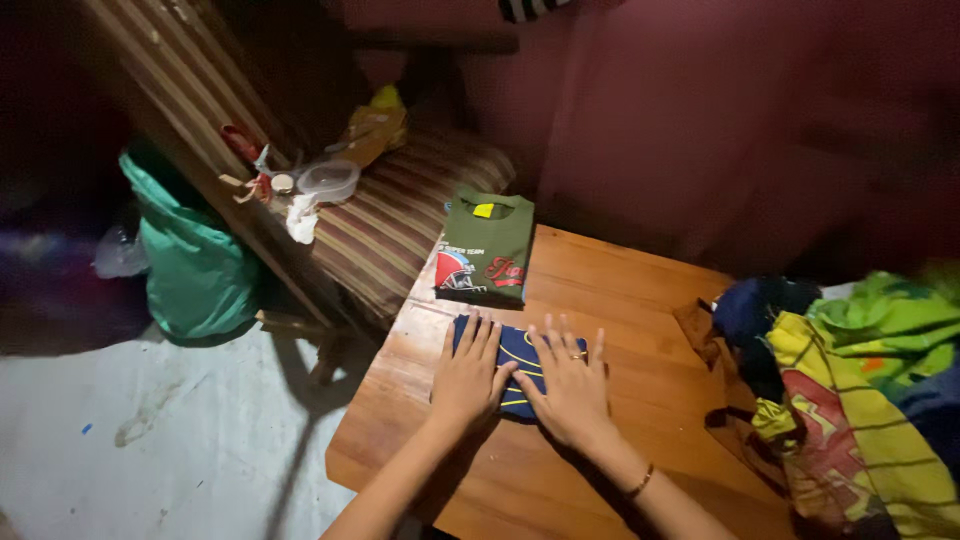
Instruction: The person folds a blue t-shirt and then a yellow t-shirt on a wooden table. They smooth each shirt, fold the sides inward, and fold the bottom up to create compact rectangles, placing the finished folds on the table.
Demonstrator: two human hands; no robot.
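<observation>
Left hand [467, 375] and right hand [572, 385] pressed flat, fingers spread, gripping nothing, on a folded navy garment [515, 352] at the wooden table's [640, 300] near edge, folded olive shirt [488, 247] with yellow neck label just beyond, heap of bright clothes [865, 390] at right

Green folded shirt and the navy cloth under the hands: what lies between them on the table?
Only bare tabletop: a narrow wood strip separates the green folded shirt from the navy cloth, seen in the head view.

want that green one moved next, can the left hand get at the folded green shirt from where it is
Probably yes. The left hand lies flat on the dark blue garment, and the folded green shirt sits just beyond it on the wooden table, with nothing between them.
</observation>
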